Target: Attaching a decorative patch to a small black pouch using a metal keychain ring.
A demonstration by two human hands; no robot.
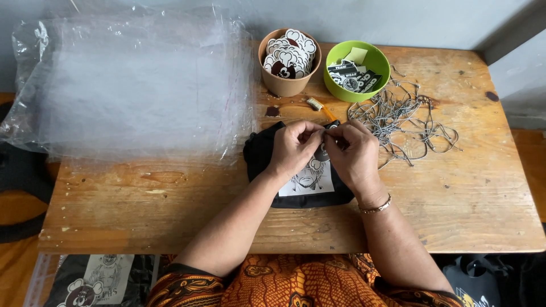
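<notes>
Over the folded black garment (301,182) lying just below the brown cup (286,82) of stickers, your left hand (293,148) and right hand (355,156) pinch something small together, seemingly fastening it; next calls for steady fingertip work.

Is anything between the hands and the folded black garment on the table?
Nothing visible. Both the left hand and right hand rest directly on the black garment, fingertips meeting over its upper edge.

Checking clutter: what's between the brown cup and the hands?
Head view: a small brush with an orange handle and a dark scrap lie on the table between the brown cup and the hands.
</notes>
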